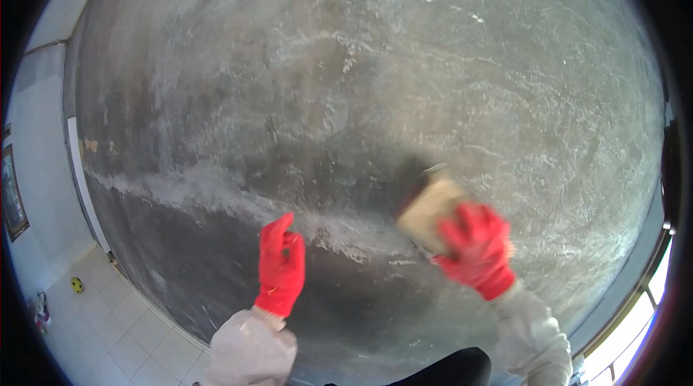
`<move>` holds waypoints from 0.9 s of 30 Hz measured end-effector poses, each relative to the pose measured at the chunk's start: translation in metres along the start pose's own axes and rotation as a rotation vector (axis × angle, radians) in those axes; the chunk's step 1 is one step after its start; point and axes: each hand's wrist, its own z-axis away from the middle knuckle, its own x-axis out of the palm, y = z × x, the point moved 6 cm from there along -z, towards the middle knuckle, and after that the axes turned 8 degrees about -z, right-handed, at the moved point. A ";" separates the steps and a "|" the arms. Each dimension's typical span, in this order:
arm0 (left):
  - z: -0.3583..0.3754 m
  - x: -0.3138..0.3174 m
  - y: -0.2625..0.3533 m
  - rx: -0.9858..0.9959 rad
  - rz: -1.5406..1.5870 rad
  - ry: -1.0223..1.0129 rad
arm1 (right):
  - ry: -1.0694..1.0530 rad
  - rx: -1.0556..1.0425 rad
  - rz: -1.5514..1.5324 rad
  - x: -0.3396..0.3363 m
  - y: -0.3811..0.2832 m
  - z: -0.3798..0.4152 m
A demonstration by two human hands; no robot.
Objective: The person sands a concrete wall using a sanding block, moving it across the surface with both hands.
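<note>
Holds the block [432, 211] in the right hand [476, 247], at the right on the grey wall [216, 90], gripping its near edge with blurred, gloved fingers; cannot tell spacing between them. Holds the left hand [281, 267] near the wall, left of the block, with fingers loosely curled and close together.

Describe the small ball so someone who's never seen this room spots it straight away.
From the big grey wall, look past its lower left edge to the pale tiled floor. Near the pale side wall sits a small yellow ball with dark spots. Its yellow, round shape sets it apart from the red-and-white clutter nearby.
</note>
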 end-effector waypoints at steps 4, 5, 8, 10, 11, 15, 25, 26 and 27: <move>0.015 -0.028 -0.019 -0.104 -0.003 -0.025 | 0.510 0.448 0.093 -0.062 0.106 -0.038; 0.018 -0.021 -0.016 -0.144 0.026 -0.036 | 0.585 0.521 0.117 -0.068 0.119 -0.056; 0.018 0.013 0.012 -0.130 0.110 -0.077 | 0.493 0.543 0.098 -0.070 0.078 -0.097; 0.015 0.030 0.036 -0.074 0.166 -0.104 | 0.328 0.368 0.001 -0.047 0.023 -0.087; 0.015 0.033 0.053 -0.041 0.161 -0.141 | 0.250 0.293 -0.021 -0.022 0.000 -0.068; 0.010 0.012 0.098 0.102 0.133 -0.319 | 0.090 0.201 -0.116 0.015 -0.021 -0.003; -0.011 0.053 0.196 0.412 -0.041 -0.317 | 0.628 0.500 0.094 -0.093 0.133 -0.090; 0.003 0.069 0.201 0.379 -0.031 -0.354 | 0.540 0.499 0.084 -0.084 0.119 -0.073; 0.018 0.085 0.205 0.346 -0.024 -0.389 | 0.455 0.496 0.072 -0.073 0.100 -0.050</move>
